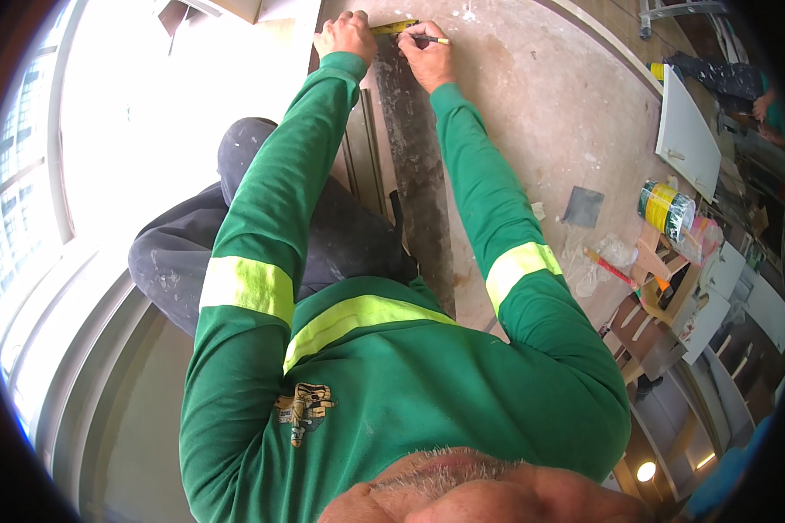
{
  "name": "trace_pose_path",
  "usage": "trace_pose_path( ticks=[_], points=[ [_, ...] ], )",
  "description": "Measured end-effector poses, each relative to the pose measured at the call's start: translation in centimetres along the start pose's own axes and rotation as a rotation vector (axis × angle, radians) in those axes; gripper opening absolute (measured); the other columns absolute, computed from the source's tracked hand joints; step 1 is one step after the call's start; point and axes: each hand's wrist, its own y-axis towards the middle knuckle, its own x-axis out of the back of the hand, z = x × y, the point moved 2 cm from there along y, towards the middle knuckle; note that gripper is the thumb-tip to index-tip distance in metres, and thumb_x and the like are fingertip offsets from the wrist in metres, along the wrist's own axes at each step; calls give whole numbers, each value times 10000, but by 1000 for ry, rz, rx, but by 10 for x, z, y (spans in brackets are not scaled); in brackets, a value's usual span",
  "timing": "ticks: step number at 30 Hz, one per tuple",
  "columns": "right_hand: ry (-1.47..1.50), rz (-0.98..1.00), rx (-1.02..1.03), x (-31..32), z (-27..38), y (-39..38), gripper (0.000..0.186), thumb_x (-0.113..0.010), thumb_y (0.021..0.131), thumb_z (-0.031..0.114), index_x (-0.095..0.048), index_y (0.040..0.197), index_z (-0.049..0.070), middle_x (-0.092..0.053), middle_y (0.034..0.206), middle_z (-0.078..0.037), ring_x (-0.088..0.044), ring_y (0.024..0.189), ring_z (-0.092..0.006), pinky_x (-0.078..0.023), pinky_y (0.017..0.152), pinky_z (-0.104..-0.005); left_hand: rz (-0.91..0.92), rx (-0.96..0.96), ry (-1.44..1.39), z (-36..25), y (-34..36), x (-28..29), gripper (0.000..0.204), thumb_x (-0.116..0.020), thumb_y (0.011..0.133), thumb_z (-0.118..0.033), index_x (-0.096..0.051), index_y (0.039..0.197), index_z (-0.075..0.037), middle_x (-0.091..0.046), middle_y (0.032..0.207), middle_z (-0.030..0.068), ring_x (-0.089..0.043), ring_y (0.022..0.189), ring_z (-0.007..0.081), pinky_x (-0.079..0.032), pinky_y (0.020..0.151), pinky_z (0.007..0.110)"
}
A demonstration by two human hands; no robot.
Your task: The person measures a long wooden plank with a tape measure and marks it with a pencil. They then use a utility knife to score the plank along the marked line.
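Observation:
Both my arms, in green sleeves with yellow-green bands, stretch forward to the far edge of the view. My left hand (346,37) is closed at the edge of a pale upright panel, gripping the near end of a yellow tape measure (394,28). The strip of tape runs rightward from it toward my other hand. My right hand (427,61) pinches a dark pencil with a light end (433,38), its tip close to the tape. Under both hands runs a dark grey strip (414,148) along the worn, pale floor (515,113).
A metal track (364,148) lies beside my bent leg. On the right are a grey square plate (583,207), a paint can (657,207), a red-handled tool (610,268), wooden scraps (663,292) and a leaning white panel (687,131). Another person's leg (720,77) shows at the far right.

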Motion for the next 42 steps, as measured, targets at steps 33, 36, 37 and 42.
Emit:
trace_pose_path(
  ticks=[33, 36, 37, 42],
  points=[
    [-96, 16, 91, 5, 11, 2, 143, -764, 855, 165, -693, 886, 46, -692, 732, -21, -614, 665, -89, -522, 630, -301, -135, -48, -87, -1, -1, 2, 244, -467, 984, -192, -681, 1001, -76, -698, 1136, 194, -665, 1042, 405, -538, 898, 527],
    [-144, 16, 97, 5, 11, -3, 136, -761, 858, 156, -685, 874, 44, -691, 734, -23, -614, 664, -91, -523, 634, -301, -172, -29, -67, -1, -3, -2, 208, -484, 961, -166, -674, 976, -82, -702, 1084, 170, -677, 994, 401, -551, 863, 519],
    [-107, 20, 75, 3, 14, -3, 135, -760, 857, 154, -683, 872, 44, -690, 733, -23, -614, 664, -90, -523, 635, -300, -220, -42, -65, 1, -3, -3, 203, -488, 954, -161, -675, 970, -82, -704, 1072, 167, -677, 988, 401, -552, 860, 517],
    [38, 44, 16, 3, 9, 3, 129, -755, 854, 148, -684, 874, 42, -692, 731, -23, -622, 668, -86, -526, 642, -289, -196, -55, -114, -4, -2, 8, 191, -502, 928, -143, -683, 943, -87, -712, 1042, 158, -677, 977, 408, -552, 854, 515]
  ],
)
